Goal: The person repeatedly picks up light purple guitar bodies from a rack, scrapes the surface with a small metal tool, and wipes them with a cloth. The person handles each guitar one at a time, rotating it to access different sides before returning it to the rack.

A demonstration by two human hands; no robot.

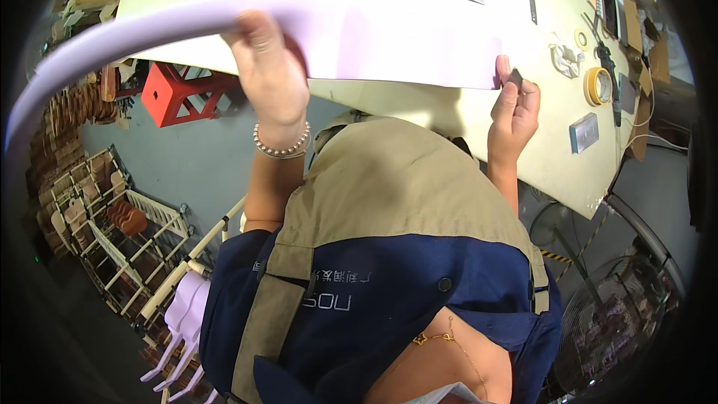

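Note:
A long glossy lilac piece [404, 45] lies across my front above the pale table's near edge. Its narrow, neck-like part curves off to the left and its wider part reaches right; it looks like a guitar neck and body seen side-on, though I cannot be sure. My left hand [273, 78], with a beaded bracelet at the wrist, is closed round it where the narrow part meets the wide one. At the right end, my right hand [514, 108] pinches a small dark flat piece [515, 78] beside the lilac edge, its fingertips at that edge.
On the table [553, 150] to the right are a yellow tape roll [598, 87], crumpled paper [566, 60], a blue-grey block [584, 133] and a black tool [604, 56]. A red stool [179, 96] stands left. Racks [142, 217] and lilac parts [187, 307] fill the lower left; a fan [598, 322] stands lower right.

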